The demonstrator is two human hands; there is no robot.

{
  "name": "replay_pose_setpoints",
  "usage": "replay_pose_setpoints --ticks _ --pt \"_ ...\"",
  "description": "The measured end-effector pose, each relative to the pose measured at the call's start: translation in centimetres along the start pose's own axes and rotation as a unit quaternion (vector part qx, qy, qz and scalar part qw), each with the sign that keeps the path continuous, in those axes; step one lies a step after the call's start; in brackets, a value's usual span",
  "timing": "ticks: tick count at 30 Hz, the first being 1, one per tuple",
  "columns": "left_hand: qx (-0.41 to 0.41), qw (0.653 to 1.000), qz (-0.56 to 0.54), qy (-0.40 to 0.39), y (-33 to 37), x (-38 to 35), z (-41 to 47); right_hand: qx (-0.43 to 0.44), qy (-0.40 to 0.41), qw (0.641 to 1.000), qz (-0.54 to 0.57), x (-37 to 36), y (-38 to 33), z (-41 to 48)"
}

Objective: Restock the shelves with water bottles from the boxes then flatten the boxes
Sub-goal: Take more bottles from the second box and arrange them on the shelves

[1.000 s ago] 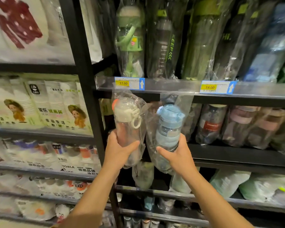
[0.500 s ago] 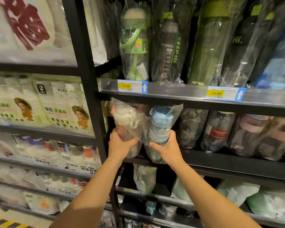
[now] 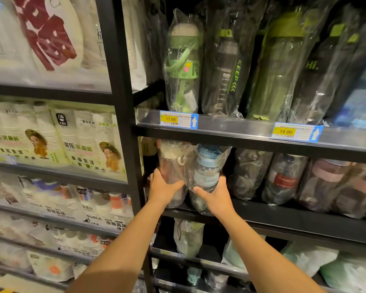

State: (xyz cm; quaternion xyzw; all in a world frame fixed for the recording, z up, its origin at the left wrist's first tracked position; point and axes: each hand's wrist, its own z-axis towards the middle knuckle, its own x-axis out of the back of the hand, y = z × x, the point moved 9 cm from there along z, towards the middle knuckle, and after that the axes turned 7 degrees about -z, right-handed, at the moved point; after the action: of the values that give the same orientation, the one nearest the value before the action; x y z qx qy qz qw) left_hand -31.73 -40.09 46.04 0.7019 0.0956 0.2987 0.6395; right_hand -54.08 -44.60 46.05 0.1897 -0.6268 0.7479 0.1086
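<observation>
My left hand (image 3: 163,188) grips a bagged bottle with a white lid (image 3: 171,163), held upright at the far left of the middle shelf (image 3: 283,216). Right beside it, my right hand (image 3: 215,197) grips a bagged blue bottle (image 3: 206,168). Both bottles stand side by side under the upper shelf rail, their tops tucked just behind it. Their bases are at the shelf's front edge, partly hidden by my hands.
Several dark bagged bottles (image 3: 283,178) fill the middle shelf to the right. Tall green and black bottles (image 3: 230,70) stand on the upper shelf above price tags (image 3: 179,119). A black upright post (image 3: 123,123) borders the left. Paper cup packs (image 3: 51,140) fill the neighbouring rack.
Both hands have pushed the two bagged bottles forward and into the middle shelf, under the upper rail. The view has moved closer to the rack.
</observation>
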Motion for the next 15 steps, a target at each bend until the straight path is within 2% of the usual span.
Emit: replay_pose_setpoints --ticks 11,15 --pt "-0.026 0.997 0.046 -0.051 0.7 0.5 -2.8 -0.013 0.005 0.997 -0.072 1.8 -2.0 -1.4" --pt "-0.056 0.991 0.102 -0.058 0.9 1.9 -4.8 -0.021 0.006 0.982 -0.189 3.1 -3.0 -3.4"
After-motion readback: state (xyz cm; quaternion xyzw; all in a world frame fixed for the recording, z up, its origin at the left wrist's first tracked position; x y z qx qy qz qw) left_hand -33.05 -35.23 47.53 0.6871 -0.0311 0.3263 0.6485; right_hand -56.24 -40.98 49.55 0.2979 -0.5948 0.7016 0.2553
